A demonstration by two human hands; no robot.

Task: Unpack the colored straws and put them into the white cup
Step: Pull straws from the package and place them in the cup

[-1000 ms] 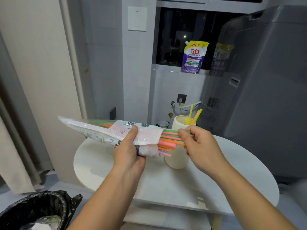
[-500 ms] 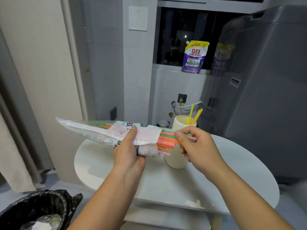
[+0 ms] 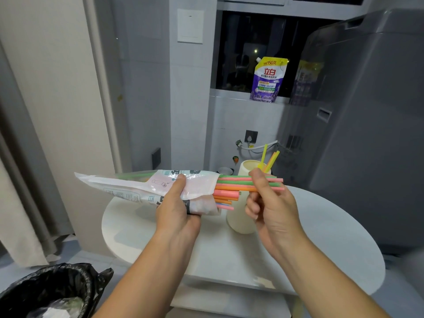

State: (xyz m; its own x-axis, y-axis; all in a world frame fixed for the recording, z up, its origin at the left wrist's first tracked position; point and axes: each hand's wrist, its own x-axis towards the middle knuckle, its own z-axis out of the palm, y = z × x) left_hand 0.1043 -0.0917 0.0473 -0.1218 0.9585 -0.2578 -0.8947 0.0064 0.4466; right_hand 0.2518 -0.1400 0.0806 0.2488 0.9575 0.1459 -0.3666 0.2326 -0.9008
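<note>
My left hand [image 3: 177, 211] grips a clear and pink plastic straw packet [image 3: 146, 188], held level above the table. Colored straws [image 3: 229, 193] in pink, green and orange stick out of its open right end. My right hand [image 3: 268, 203] pinches several of these straws [image 3: 275, 183], which reach further out than the others. Behind my right hand stands the white cup [image 3: 239, 220] on the table. The cup holds a few yellow and orange straws [image 3: 269, 160].
A round white table [image 3: 321, 237] sits below my hands. A bin lined with a black bag [image 3: 52, 292] is at the lower left. A grey washing machine [image 3: 367, 125] fills the right side. A purple detergent pouch [image 3: 267, 80] stands on the window ledge.
My right hand has drawn several straws further out of the packet toward the right. My left hand and the packet have stayed where they were.
</note>
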